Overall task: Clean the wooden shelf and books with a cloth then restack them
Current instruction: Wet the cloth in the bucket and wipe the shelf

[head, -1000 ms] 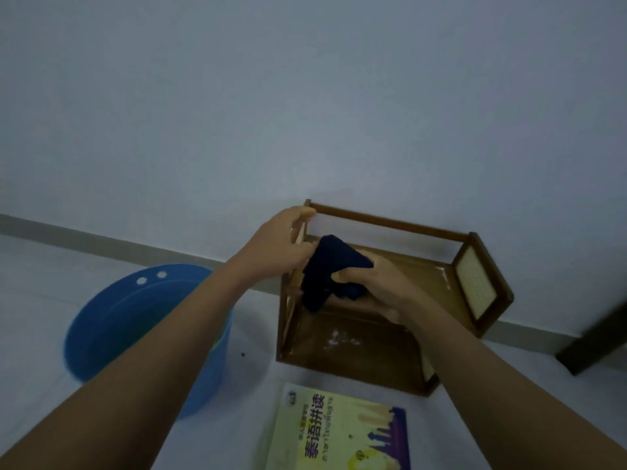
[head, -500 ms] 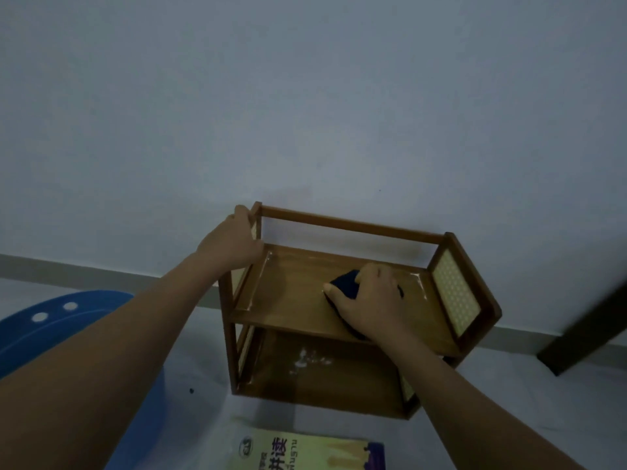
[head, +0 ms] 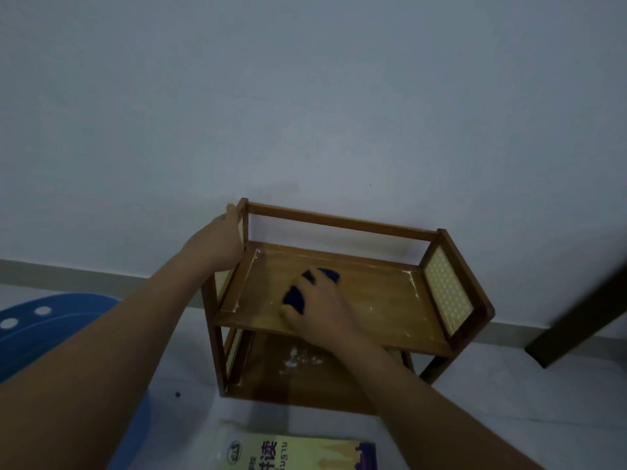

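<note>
Right hand point(head: 320, 305) presses a dark cloth point(head: 298, 295) onto the wooden shelf point(head: 380, 293) while left hand point(head: 217, 244) grips its side.

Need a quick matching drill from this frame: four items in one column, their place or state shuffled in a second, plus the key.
Items
1. dark blue cloth
2. left hand
3. yellow paperback book
4. white powdery residue

Places or states
A. lying on the floor in front of the brown wooden two-tier shelf
B. gripping the shelf's left end frame
C. scattered on the lower board
D. pressed onto the upper board under the right hand

Pairs: 1-D, 2-B, 3-A, 4-C
</note>
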